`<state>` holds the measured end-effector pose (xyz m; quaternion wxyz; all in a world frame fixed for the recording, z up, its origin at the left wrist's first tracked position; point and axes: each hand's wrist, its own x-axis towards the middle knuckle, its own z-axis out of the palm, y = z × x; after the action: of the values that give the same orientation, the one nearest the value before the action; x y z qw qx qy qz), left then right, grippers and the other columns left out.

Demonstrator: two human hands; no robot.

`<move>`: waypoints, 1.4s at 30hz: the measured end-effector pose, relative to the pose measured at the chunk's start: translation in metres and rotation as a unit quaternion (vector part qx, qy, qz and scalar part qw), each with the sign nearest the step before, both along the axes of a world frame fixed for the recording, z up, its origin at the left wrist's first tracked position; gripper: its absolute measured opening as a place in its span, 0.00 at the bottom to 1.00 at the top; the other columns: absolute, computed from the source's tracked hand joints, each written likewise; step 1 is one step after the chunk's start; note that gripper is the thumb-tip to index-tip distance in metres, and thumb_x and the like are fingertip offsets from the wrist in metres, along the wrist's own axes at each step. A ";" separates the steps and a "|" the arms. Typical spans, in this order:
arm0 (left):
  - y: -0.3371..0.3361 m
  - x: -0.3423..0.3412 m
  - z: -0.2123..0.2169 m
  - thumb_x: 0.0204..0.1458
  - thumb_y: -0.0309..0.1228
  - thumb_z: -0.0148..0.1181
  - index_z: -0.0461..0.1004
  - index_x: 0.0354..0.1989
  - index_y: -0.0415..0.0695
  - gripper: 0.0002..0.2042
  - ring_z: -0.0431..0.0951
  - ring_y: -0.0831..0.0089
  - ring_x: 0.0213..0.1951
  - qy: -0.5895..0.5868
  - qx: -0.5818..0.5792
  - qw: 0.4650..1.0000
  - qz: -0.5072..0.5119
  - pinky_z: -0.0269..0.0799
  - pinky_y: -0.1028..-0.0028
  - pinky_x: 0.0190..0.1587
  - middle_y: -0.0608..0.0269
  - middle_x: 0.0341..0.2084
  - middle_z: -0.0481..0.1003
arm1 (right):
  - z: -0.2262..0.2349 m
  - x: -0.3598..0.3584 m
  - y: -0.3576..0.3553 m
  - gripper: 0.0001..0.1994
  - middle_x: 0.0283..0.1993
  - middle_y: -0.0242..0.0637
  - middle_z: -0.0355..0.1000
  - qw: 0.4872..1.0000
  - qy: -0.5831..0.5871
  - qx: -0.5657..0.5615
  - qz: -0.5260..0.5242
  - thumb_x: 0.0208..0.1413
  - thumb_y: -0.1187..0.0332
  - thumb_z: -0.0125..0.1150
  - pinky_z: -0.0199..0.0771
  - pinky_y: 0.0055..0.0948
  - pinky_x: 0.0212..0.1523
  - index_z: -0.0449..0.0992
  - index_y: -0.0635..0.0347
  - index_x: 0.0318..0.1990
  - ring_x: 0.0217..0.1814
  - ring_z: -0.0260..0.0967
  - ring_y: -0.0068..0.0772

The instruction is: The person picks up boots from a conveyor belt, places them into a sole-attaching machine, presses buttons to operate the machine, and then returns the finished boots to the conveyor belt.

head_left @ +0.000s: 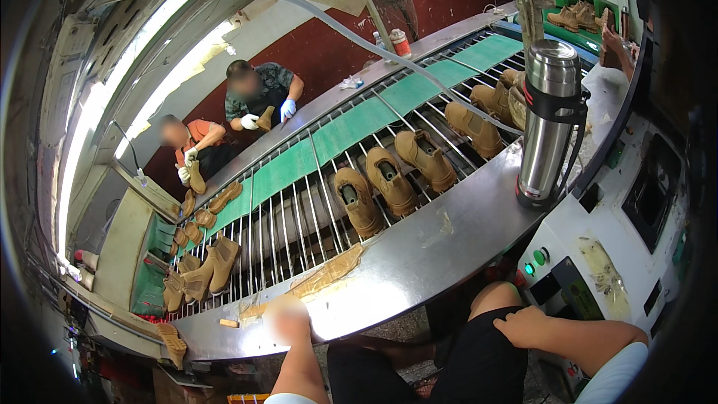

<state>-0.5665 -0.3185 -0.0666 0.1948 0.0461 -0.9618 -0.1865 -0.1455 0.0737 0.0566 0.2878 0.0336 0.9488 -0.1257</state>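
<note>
My left hand (288,320) rests at the near edge of the metal rim (404,269) of the conveyor. It is blurred, so its fingers and anything in them cannot be made out. Close to it lie a strip of brown tape (327,271) and a small tan piece (229,323). On my thigh, my right hand (523,327) has its fingers curled on the edge of my black shorts (486,352). Beyond the rim, tan boots (391,182) stand on the metal rollers, with more boots (222,263) at the left end.
A steel thermos (550,120) stands on the rim at right, above a white control box (591,262) with green lights. A green belt (351,131) runs along the rollers. Across it, two gloved people (262,97) handle boots. A loose sole (173,344) lies at the left edge.
</note>
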 end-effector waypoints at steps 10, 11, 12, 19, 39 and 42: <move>0.003 0.001 0.007 0.42 0.33 0.56 0.73 0.28 0.42 0.08 0.74 0.55 0.31 0.011 0.004 1.000 -0.005 0.69 0.60 0.36 0.52 0.27 0.74 | 0.000 0.002 -0.001 0.16 0.37 0.46 0.75 0.999 0.043 0.002 0.009 0.56 0.68 0.46 0.77 0.42 0.31 0.69 0.60 0.51 0.38 0.77 0.45; -0.003 -0.001 0.004 0.42 0.33 0.56 0.73 0.27 0.42 0.08 0.73 0.55 0.31 0.008 0.006 1.000 -0.003 0.68 0.59 0.36 0.52 0.26 0.74 | 0.000 0.001 -0.002 0.16 0.37 0.46 0.75 0.999 0.040 0.003 0.012 0.56 0.68 0.46 0.77 0.42 0.31 0.69 0.61 0.51 0.37 0.77 0.45; -0.007 0.000 0.001 0.42 0.33 0.56 0.73 0.27 0.42 0.08 0.73 0.56 0.30 0.005 0.007 1.000 -0.001 0.68 0.59 0.35 0.52 0.25 0.74 | 0.000 0.001 -0.002 0.16 0.37 0.46 0.75 0.999 0.043 0.001 0.016 0.56 0.68 0.47 0.77 0.42 0.32 0.68 0.61 0.51 0.37 0.77 0.44; 0.004 0.006 0.012 0.40 0.32 0.55 0.71 0.23 0.42 0.07 0.71 0.55 0.26 0.029 -0.022 0.999 -0.020 0.65 0.58 0.31 0.52 0.21 0.71 | 0.000 -0.001 -0.003 0.20 0.41 0.46 0.75 1.000 0.019 0.005 0.017 0.55 0.68 0.47 0.76 0.40 0.35 0.66 0.60 0.56 0.40 0.76 0.45; -0.006 0.005 0.006 0.45 0.32 0.57 0.75 0.35 0.41 0.10 0.76 0.58 0.33 0.014 0.006 1.000 -0.014 0.72 0.63 0.37 0.54 0.30 0.76 | 0.007 -0.005 -0.005 0.24 0.44 0.48 0.74 0.999 -0.032 -0.003 -0.015 0.52 0.66 0.49 0.75 0.44 0.39 0.65 0.58 0.58 0.43 0.75 0.48; -0.011 0.001 0.001 0.45 0.32 0.58 0.75 0.36 0.40 0.11 0.77 0.59 0.34 -0.011 0.005 1.000 -0.003 0.72 0.63 0.38 0.54 0.31 0.76 | 0.010 -0.007 -0.005 0.24 0.45 0.49 0.74 0.999 -0.040 -0.009 -0.015 0.53 0.66 0.48 0.75 0.43 0.39 0.65 0.59 0.59 0.43 0.75 0.48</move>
<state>-0.5659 -0.3292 -0.0651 0.1838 0.0462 -0.9630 -0.1915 -0.1527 0.0685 0.0666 0.3238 0.0506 0.9348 -0.1373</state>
